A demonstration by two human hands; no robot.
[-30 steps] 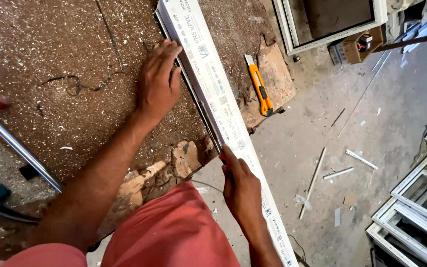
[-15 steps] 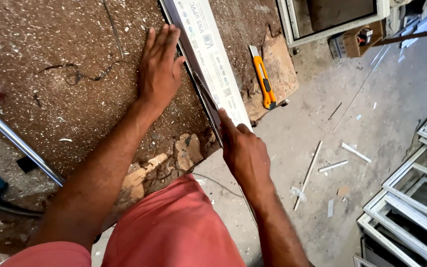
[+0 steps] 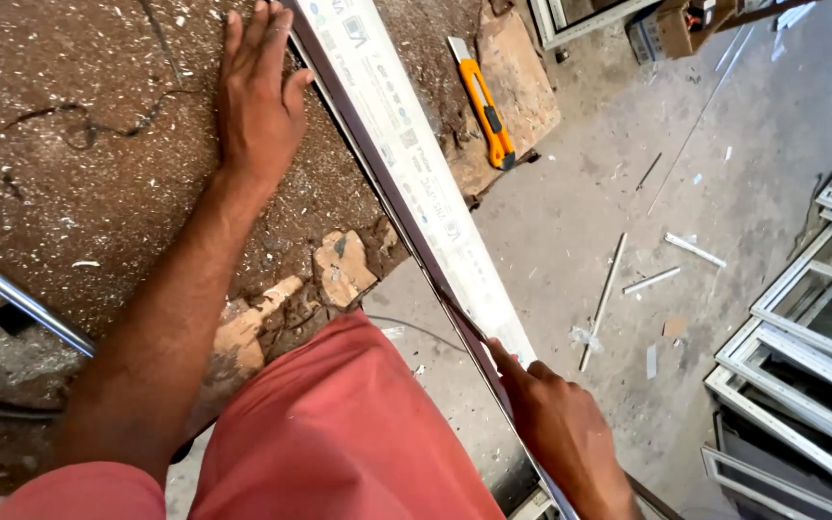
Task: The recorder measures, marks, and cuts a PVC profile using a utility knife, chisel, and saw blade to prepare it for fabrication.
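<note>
Right hand (image 3: pixel 560 433) slid down the long white plastic window profile (image 3: pixel 406 173) toward its near end, fingers pinching the dark strip along its edge, left hand (image 3: pixel 257 91) still pressed flat, fingers spread, on the worn brown workbench (image 3: pixel 69 193) beside it.

Two hands show: the left hand (image 3: pixel 260 96) flat on the worktop (image 3: pixel 98 193), the right hand (image 3: pixel 560 424) in a grip on one long white profile strip (image 3: pixel 416 183). Beyond that grip lies one orange utility knife (image 3: pixel 483 101). To its right, several white window frames (image 3: pixel 801 337) are stacked, too overlapped to count exactly. One metal tube (image 3: pixel 21 300) lies far left.
</note>
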